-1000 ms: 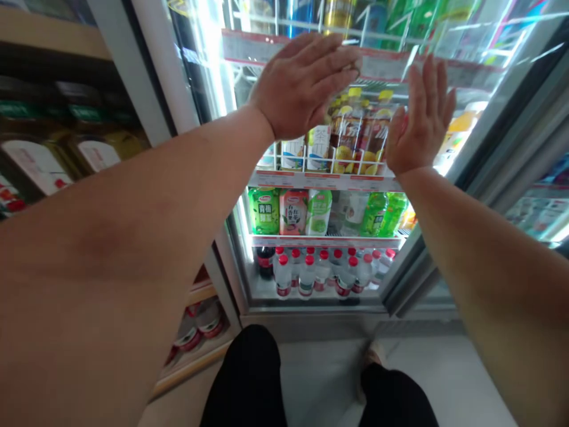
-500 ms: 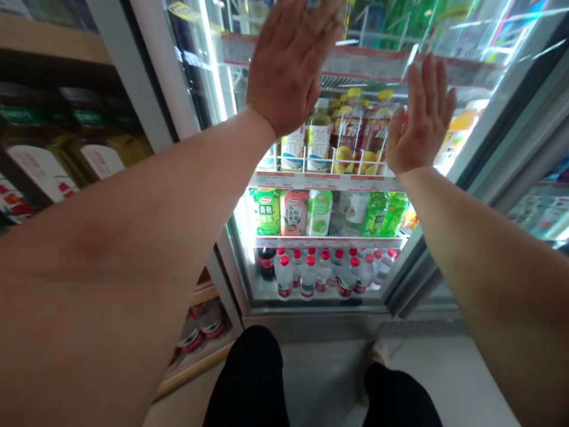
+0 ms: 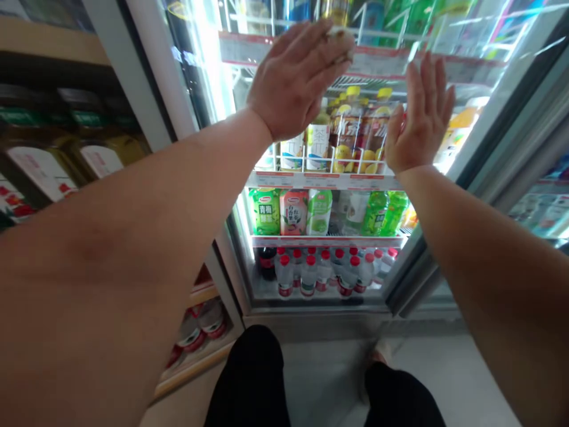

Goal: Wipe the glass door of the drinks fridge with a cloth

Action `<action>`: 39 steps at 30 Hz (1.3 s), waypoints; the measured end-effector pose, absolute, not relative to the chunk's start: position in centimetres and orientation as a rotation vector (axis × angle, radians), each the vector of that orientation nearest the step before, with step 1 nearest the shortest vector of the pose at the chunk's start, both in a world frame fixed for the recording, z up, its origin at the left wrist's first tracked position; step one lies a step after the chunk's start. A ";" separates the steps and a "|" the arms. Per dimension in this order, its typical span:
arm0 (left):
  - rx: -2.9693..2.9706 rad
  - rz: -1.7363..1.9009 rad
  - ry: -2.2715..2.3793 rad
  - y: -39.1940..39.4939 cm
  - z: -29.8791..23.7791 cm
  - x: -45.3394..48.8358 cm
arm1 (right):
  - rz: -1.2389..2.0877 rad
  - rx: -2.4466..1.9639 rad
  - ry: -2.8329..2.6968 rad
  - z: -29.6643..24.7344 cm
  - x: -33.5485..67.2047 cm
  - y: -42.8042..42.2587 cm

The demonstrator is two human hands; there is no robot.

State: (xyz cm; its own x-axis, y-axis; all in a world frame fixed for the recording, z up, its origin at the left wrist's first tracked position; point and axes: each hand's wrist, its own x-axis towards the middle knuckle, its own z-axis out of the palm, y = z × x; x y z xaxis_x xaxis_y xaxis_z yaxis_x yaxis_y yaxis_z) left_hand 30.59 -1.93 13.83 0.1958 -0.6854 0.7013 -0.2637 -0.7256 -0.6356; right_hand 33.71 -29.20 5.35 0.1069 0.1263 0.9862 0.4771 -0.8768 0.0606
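My left hand (image 3: 296, 83) is raised in front of the lit drinks fridge (image 3: 320, 308), its fingers stretched out and pointing up and right. A small pale patch shows at its fingertips; I cannot make out what it is. My right hand (image 3: 418, 115) is held up flat, fingers apart, level with the upper shelves. Both seem to lie against the fridge's glass front, though contact is hard to confirm. Behind and between the hands stand yellow-capped drink bottles (image 3: 347, 139) and a white-labelled tea bottle (image 3: 318, 142).
Lower shelves carry green and pink cartons (image 3: 293, 212) and red-capped water bottles (image 3: 309, 276). Large oil bottles (image 3: 102, 142) line a wooden shelf at left. A metal door frame (image 3: 484, 184) runs along the right. My legs (image 3: 249, 379) are below, over the grey floor.
My left hand has shifted slightly downward and its fingers have turned further to the right. My right hand stays practically in place.
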 end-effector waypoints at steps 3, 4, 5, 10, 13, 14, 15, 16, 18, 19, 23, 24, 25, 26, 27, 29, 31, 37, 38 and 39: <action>-2.045 -1.505 0.895 -1.9 13.8 30.5 | -1.870 -2.125 -0.586 5.5 33.9 -29.2; -2.052 -1.553 0.826 -1.8 13.9 30.5 | -1.871 -2.132 -0.583 5.5 34.0 -29.2; -2.065 -1.600 0.754 -1.8 14.0 30.4 | -1.868 -2.140 -0.581 5.6 34.1 -29.2; -2.077 -1.704 0.673 -1.6 13.9 30.3 | -1.879 -2.117 -0.592 5.5 34.4 -29.4; -2.060 -1.657 0.712 -1.7 13.5 30.2 | -1.843 -2.120 -0.614 5.6 33.9 -29.6; -2.053 -1.664 0.721 -1.7 13.4 30.2 | -1.828 -2.127 -0.619 5.8 33.6 -29.6; -2.043 -1.684 0.733 -1.7 13.4 30.2 | -1.821 -2.134 -0.623 6.2 33.3 -29.5; -2.026 -1.712 0.746 -1.7 13.3 30.2 | -1.835 -2.133 -0.636 6.7 32.9 -29.3; -1.986 -1.749 0.767 -1.6 13.3 30.2 | -1.922 -2.101 -0.698 8.1 32.3 -28.4; -1.969 -1.750 0.774 -1.6 13.3 30.3 | -1.980 -2.083 -0.754 8.9 32.1 -27.7; -1.960 -1.749 0.766 -1.4 13.3 30.3 | -2.005 -2.120 -0.913 11.0 32.1 -25.0; -1.961 -1.759 0.770 -1.4 13.3 30.3 | -1.978 -2.128 -0.898 11.1 32.2 -24.5; -1.964 -1.765 0.775 -1.5 13.3 30.2 | -1.959 -2.124 -0.874 11.0 32.3 -24.2; -1.969 -1.768 0.786 -1.5 13.3 30.1 | -1.958 -2.107 -0.857 10.8 32.4 -24.0; -1.979 -1.765 0.800 -1.5 13.2 30.1 | -1.968 -2.086 -0.854 10.6 32.5 -23.9; -2.013 -1.742 0.818 -1.6 13.3 30.1 | -1.983 -2.060 -0.863 10.2 32.6 -24.1; -2.067 -1.779 0.731 -1.6 13.5 30.2 | -1.984 -2.059 -0.851 9.9 32.6 -24.3; -2.150 -1.892 0.485 -1.9 13.5 30.2 | -1.987 -2.095 -0.804 10.0 32.8 -24.3; -2.122 -1.741 0.634 -2.0 13.4 30.0 | -1.982 -2.101 -0.802 10.1 32.9 -24.2; -2.092 -1.598 0.758 -2.0 13.3 29.7 | -1.980 -2.102 -0.801 10.0 32.9 -24.2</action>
